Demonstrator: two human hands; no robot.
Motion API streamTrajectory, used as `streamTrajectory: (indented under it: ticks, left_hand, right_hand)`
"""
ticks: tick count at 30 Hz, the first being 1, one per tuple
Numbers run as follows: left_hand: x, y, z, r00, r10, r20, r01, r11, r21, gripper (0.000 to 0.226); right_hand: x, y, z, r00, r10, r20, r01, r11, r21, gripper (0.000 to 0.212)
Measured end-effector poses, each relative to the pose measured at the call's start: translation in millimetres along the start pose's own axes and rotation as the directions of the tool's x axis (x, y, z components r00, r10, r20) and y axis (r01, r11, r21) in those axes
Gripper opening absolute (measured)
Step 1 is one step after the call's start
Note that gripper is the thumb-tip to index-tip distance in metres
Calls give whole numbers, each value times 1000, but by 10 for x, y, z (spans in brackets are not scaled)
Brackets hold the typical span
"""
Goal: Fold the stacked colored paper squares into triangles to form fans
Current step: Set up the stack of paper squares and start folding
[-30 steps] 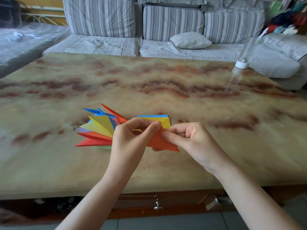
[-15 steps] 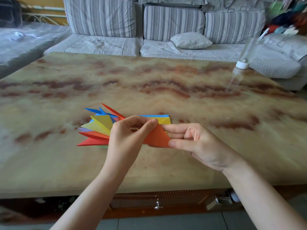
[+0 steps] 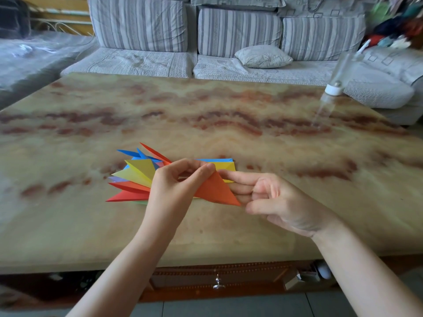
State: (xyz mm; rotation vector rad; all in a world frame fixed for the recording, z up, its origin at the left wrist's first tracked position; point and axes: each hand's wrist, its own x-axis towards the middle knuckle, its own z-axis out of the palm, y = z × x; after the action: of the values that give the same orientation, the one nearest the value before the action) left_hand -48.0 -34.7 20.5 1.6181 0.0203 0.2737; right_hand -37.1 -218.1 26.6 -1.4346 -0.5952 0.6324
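Note:
An orange folded paper triangle (image 3: 215, 189) is pinched at its top between thumb and forefinger of my left hand (image 3: 176, 186), just above the marble table (image 3: 206, 115). My right hand (image 3: 274, 200) is beside it, fingers loosely spread; its forefinger reaches behind the triangle's upper edge and its thumb hangs near the lower tip. A fan of folded triangles (image 3: 135, 177) in red, yellow, blue and purple lies to the left, partly hidden by my left hand. A stack of squares (image 3: 225, 164), yellow and blue showing, lies behind my hands.
A clear plastic bottle (image 3: 336, 81) with a white cap down stands at the table's far right edge. A striped sofa (image 3: 238, 30) with a small cushion (image 3: 263, 56) runs behind the table. A drawer with a metal knob (image 3: 218, 285) sits under the front edge.
My right hand has let go of the orange triangle's edge and opened, sliding right along it. My left hand keeps its pinch and has turned the triangle more upright.

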Motion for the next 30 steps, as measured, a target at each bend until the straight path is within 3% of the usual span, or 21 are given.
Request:
streamTrajectory:
  ticks: [3, 6, 11, 16, 21, 30]
  left_hand:
    - [8, -5, -7, 1000, -15, 5, 15, 999, -31, 15]
    - [-26, -27, 43, 999, 15, 30, -15, 1000, 11, 15]
    - [-58, -86, 117, 997, 64, 41, -67, 996, 67, 10]
    - [-93, -102, 126, 997, 71, 17, -72, 995, 64, 13]
    - [54, -67, 19, 992, 32, -118, -32, 999, 4, 15]
    - [49, -125, 86, 995, 4, -104, -4, 1000, 1, 13]
  right_hand:
    - [20, -4, 2, 993, -7, -115, 7, 1000, -5, 60]
    - [61, -14, 70, 958, -68, -278, 44, 995, -90, 29]
    - [140, 74, 154, 859, -148, -491, 74, 983, -169, 21]
    - [133, 66, 151, 843, -198, -500, 60, 959, -278, 9]
    - [59, 30, 118, 880, -115, -462, -16, 963, -270, 6]
    - [-51, -45, -10, 904, -1, -427, -158, 928, -336, 10]
